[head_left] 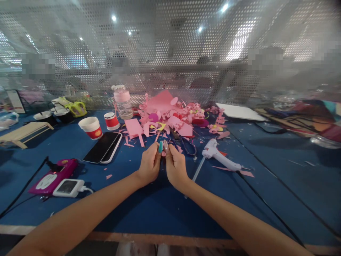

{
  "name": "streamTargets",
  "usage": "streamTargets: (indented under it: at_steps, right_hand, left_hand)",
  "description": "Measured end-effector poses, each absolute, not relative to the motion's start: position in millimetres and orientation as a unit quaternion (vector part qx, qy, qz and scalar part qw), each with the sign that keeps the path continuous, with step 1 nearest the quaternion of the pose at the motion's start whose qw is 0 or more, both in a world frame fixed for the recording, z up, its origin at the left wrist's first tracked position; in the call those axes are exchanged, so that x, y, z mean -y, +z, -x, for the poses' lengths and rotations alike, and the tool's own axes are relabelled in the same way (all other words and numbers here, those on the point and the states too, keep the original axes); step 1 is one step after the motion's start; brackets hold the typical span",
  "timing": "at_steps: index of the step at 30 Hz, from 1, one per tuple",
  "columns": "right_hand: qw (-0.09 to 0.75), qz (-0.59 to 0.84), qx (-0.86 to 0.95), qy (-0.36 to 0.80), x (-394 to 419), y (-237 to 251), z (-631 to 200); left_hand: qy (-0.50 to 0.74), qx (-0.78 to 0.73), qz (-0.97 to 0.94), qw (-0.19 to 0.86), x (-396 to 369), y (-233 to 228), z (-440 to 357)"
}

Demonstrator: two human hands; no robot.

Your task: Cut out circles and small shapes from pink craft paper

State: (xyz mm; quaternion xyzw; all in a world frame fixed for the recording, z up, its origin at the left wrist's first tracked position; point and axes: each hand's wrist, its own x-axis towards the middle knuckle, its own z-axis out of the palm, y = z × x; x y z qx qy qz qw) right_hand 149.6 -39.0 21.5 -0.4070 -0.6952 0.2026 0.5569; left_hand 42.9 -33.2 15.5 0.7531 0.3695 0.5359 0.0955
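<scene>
My left hand (149,161) and my right hand (176,164) meet above the blue table, thumbs side by side and fingers curled under. Both pinch a small pink piece (163,154), mostly hidden by the thumbs; I cannot make out its exact kind. Just beyond the hands lie scissors (188,145) with dark blue handles, partly covered by scraps. A white glue gun (222,158) rests to the right, its clear glue stick (199,170) running close to my right wrist. Behind is a heap of pink paper cutouts (162,103), with a pink paper stack (133,128) at its left.
At left are a black phone (102,147), paper cups (91,127), a purple power strip (60,174) with a white charger (68,187), and a small wooden rack (26,133). A clear bottle (123,103) stands before the perforated metal screen (170,53). The glue gun's cord (269,206) crosses the right side.
</scene>
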Motion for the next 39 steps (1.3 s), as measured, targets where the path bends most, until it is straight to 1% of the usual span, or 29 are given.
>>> streamTargets:
  at_steps: [3, 6, 8, 10, 13, 17, 21, 24, 29, 36, 39]
  right_hand:
    - [0.541, 0.388, 0.735, 0.129, 34, 24, -158]
    - [0.535, 0.356, 0.763, 0.066, 27, 24, -166]
    - [0.535, 0.336, 0.774, 0.050, 24, 22, -170]
    - [0.540, 0.327, 0.773, 0.058, 22, 20, -171]
    - [0.558, 0.342, 0.743, 0.138, 22, 21, -169]
    - [0.586, 0.387, 0.641, 0.310, 20, 25, -167]
    - [0.558, 0.398, 0.553, 0.474, 13, 27, -168]
    - [0.527, 0.387, 0.510, 0.559, 9, 26, -170]
    - [0.513, 0.342, 0.467, 0.634, 8, 23, -170]
    - [0.494, 0.319, 0.458, 0.666, 9, 26, -168]
    - [0.491, 0.322, 0.454, 0.670, 9, 27, -168]
  left_hand:
    - [0.560, -0.354, -0.738, 0.128, 30, 15, -41]
    - [0.554, -0.323, -0.758, 0.116, 28, 16, -39]
    - [0.538, -0.299, -0.781, 0.109, 26, 16, -38]
    - [0.541, -0.287, -0.782, 0.117, 24, 17, -37]
    - [0.559, -0.294, -0.764, 0.128, 20, 18, -36]
    - [0.565, -0.311, -0.748, 0.155, 13, 17, -33]
    - [0.551, -0.354, -0.726, 0.212, 8, 15, -30]
    - [0.523, -0.376, -0.723, 0.250, 3, 12, -27]
    - [0.509, -0.388, -0.722, 0.263, -5, 8, -25]
    - [0.525, -0.382, -0.698, 0.303, -9, 8, -25]
    - [0.527, -0.378, -0.698, 0.305, -10, 7, -25]
